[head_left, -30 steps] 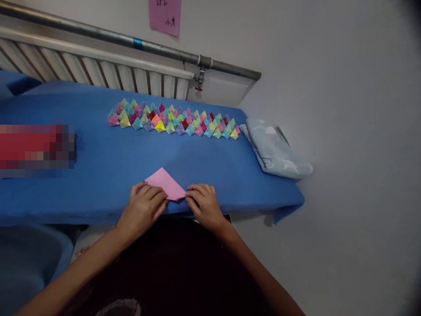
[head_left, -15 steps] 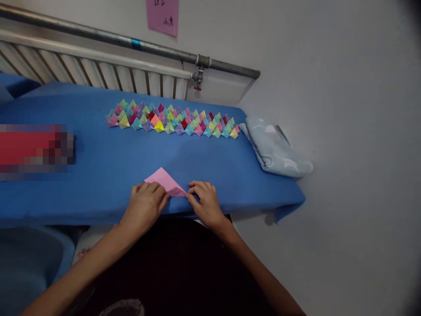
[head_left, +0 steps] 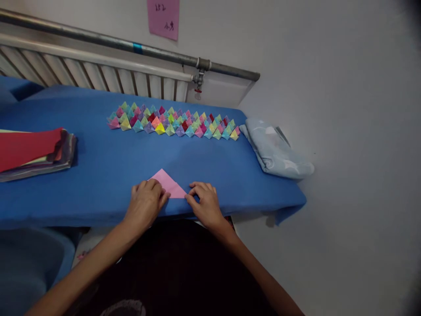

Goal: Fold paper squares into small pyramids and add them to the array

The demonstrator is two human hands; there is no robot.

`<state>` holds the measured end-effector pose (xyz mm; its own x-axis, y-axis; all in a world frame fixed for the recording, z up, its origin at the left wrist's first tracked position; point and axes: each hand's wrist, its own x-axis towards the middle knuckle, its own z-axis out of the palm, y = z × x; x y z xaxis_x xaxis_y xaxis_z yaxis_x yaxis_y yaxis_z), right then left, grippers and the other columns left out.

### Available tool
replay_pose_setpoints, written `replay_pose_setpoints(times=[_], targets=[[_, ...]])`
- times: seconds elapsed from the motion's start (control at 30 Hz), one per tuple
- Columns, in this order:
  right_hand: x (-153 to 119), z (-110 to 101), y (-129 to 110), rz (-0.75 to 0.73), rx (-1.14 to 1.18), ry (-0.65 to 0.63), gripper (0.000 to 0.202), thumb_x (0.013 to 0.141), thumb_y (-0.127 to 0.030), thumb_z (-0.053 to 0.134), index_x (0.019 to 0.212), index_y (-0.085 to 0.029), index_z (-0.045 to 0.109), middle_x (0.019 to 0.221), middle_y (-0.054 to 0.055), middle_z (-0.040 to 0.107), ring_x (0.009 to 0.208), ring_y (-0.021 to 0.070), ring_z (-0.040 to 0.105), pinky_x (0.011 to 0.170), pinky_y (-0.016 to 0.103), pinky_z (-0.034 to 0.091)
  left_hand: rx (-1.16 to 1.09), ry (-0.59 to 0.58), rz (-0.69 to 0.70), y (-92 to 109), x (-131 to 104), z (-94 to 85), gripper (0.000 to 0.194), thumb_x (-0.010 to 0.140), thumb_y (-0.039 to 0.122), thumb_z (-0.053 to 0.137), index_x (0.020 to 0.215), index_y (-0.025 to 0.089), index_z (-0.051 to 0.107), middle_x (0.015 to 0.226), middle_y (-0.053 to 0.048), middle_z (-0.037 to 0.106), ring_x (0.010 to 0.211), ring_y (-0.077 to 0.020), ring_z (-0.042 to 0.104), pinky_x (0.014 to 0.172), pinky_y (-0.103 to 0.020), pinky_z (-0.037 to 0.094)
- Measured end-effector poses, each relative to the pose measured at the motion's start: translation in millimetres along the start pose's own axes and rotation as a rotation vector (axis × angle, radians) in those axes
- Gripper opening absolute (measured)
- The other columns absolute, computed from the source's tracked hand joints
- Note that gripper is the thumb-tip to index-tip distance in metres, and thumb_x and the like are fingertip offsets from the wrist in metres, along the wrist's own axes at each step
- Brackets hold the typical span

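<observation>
A sheet of pink paper [head_left: 169, 184], folded into a triangle, lies near the front edge of the blue-covered table [head_left: 98, 171]. Its peak points away from me and its long edge faces me. My left hand [head_left: 144, 202] covers the left part of the paper, fingers curled on it and pressing it at the edge. At the right corner, my right hand [head_left: 205, 204] pinches the tip between thumb and fingers. Beyond the hands stand rows of small folded paper shapes [head_left: 171, 123] in many colours.
A stack of coloured paper [head_left: 33, 151], red on top, lies at the left. A folded pale blue cloth [head_left: 276, 151] rests at the right end against the wall. Behind the table run a radiator [head_left: 108, 79] and a metal pipe [head_left: 164, 55]. A blue chair [head_left: 33, 263] stands lower left.
The pink paper's near layer, slightly raised before, now lies flat with a straight lower edge. My left hand has shifted slightly; my right stays at the corner. The view has tilted a little upward.
</observation>
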<state>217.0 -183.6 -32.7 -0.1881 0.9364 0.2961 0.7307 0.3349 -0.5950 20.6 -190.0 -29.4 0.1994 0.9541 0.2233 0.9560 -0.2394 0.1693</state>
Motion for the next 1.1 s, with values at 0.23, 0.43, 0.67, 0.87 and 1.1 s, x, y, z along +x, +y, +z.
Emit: replay_pose_setpoints(times=[0.23, 0.43, 0.67, 0.87, 1.1], targets=[[1, 0, 1, 0.008, 0.001, -0.003, 0.014, 0.084, -0.023, 0.066, 0.071, -0.021, 0.062, 0.107, 0.002, 0.07, 0.101, 0.0201, 0.058, 0.088, 0.034, 0.035, -0.065, -0.005, -0.036, -7, 0, 4.0, 0.024, 0.091, 0.037, 0.054, 0.085, 0.018, 0.068, 0.103, -0.01, 0.064, 0.09, -0.0266, 0.055, 0.08, -0.04, 0.039], [1, -1, 1, 0.011, 0.009, -0.023, 0.012, 0.085, -0.023, 0.064, 0.073, -0.022, 0.063, 0.108, 0.002, 0.069, 0.102, 0.0199, 0.057, 0.088, 0.035, 0.034, -0.061, 0.049, -0.026, -7, -7, 4.6, 0.024, 0.092, 0.038, 0.053, 0.09, 0.018, 0.066, 0.103, -0.01, 0.065, 0.088, -0.0254, 0.054, 0.077, -0.038, 0.039], [1, -2, 1, -0.018, -0.015, -0.077, 0.01, 0.088, -0.02, 0.06, 0.086, -0.025, 0.069, 0.109, 0.002, 0.068, 0.104, 0.0202, 0.055, 0.088, 0.036, 0.034, -0.013, 0.096, 0.302, 3, -7, 6.1, 0.045, 0.088, 0.005, 0.047, 0.122, 0.029, 0.064, 0.118, -0.01, 0.065, 0.103, -0.0271, 0.056, 0.087, -0.042, 0.039], [0, -4, 0, -0.029, -0.028, -0.087, 0.012, 0.088, -0.019, 0.061, 0.092, -0.025, 0.071, 0.112, 0.003, 0.067, 0.105, 0.0207, 0.055, 0.089, 0.037, 0.035, 0.112, -0.025, 0.344, -1, -6, -0.5, 0.052, 0.084, -0.002, 0.043, 0.128, 0.02, 0.06, 0.125, -0.009, 0.065, 0.103, -0.0273, 0.058, 0.089, -0.044, 0.038], [-1, -4, -1, -0.052, -0.055, -0.082, 0.017, 0.089, -0.018, 0.06, 0.099, -0.026, 0.071, 0.113, 0.004, 0.067, 0.106, 0.0224, 0.054, 0.09, 0.039, 0.036, 0.157, 0.047, 0.304, -14, -21, 2.0, 0.051, 0.083, -0.002, 0.042, 0.123, 0.02, 0.064, 0.126, -0.01, 0.066, 0.106, -0.0269, 0.058, 0.09, -0.043, 0.039]])
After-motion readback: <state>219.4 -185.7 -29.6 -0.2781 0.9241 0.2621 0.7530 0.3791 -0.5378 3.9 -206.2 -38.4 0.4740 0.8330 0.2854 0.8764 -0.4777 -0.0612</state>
